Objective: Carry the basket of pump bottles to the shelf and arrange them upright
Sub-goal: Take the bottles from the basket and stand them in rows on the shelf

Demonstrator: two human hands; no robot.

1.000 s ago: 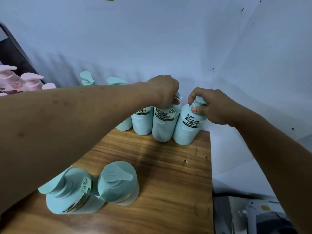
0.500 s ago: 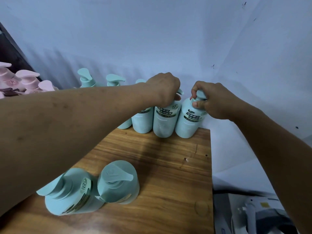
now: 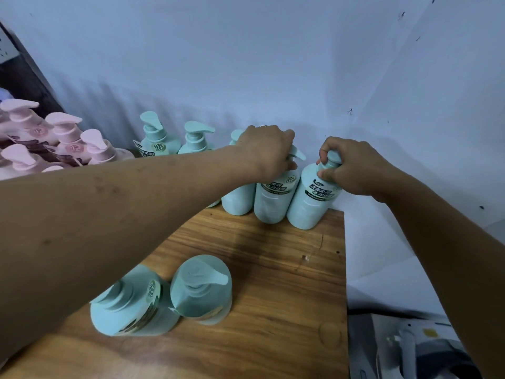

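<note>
Several teal pump bottles stand in a row at the back of the wooden shelf [image 3: 273,269], against the white wall. My right hand [image 3: 352,168] grips the pump head of the rightmost bottle [image 3: 308,206], which stands near the shelf's back right corner. My left hand [image 3: 269,151] grips the pump of the bottle beside it [image 3: 273,203]. Two more teal bottles [image 3: 200,291] stand near the front, partly under my left forearm. No basket is in view.
Pink pump bottles [image 3: 65,140] crowd the far left. The shelf ends at its right edge, close to the white wall. Below on the right sits a grey and white object [image 3: 410,348].
Both hands keep their hold on the two bottles, which have come more upright in the back row. The view has shifted a little.
</note>
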